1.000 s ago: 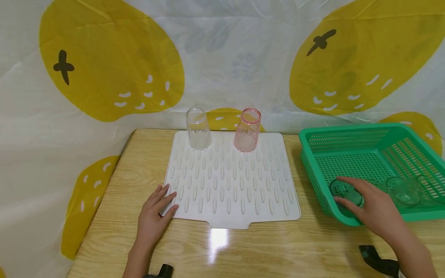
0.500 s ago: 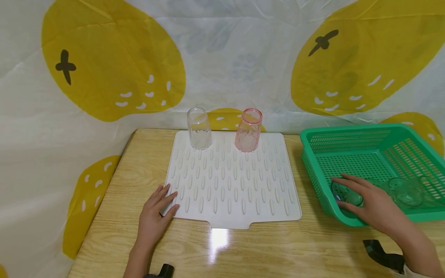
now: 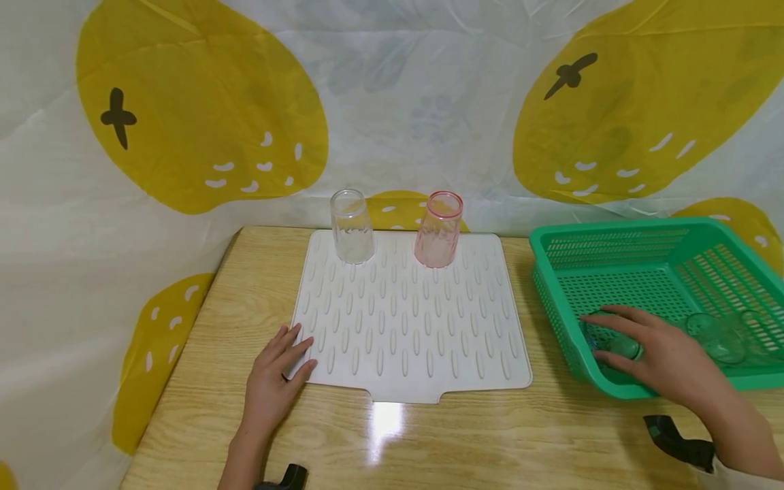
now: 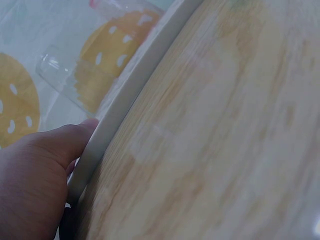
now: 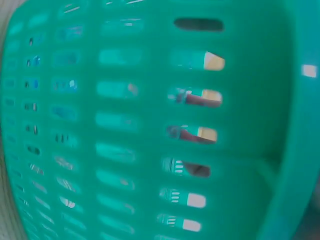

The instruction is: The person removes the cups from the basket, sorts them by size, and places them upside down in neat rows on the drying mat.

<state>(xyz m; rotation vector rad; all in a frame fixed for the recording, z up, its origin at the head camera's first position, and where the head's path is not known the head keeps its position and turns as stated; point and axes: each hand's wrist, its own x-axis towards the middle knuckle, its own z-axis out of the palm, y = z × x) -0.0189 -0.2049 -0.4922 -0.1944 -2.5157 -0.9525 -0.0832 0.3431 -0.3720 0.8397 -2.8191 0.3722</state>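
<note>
On the white ridged drying mat (image 3: 404,306), a clear glass (image 3: 352,228) and a pink-tinted glass (image 3: 438,231) stand side by side along the back edge. My left hand (image 3: 274,371) rests on the mat's front left corner with its fingers spread; the left wrist view has the thumb (image 4: 75,135) against the mat's edge. Inside the green basket (image 3: 554,309), my right hand (image 3: 664,354) holds a glass (image 3: 623,347), with thumb and fingers on either side of it. Part of that glass is hidden behind the hand. The right wrist view is filled by the basket's slotted wall (image 5: 150,142).
More glasses (image 3: 723,340) lie in the basket to the right of my right hand. A wooden table (image 3: 490,435) carries the mat and basket. Behind it hangs a white cloth (image 3: 422,88) printed with yellow fruit.
My right hand has shifted slightly and its fingers have settled closer round the glass in the basket. The left hand stays on the mat's corner.
</note>
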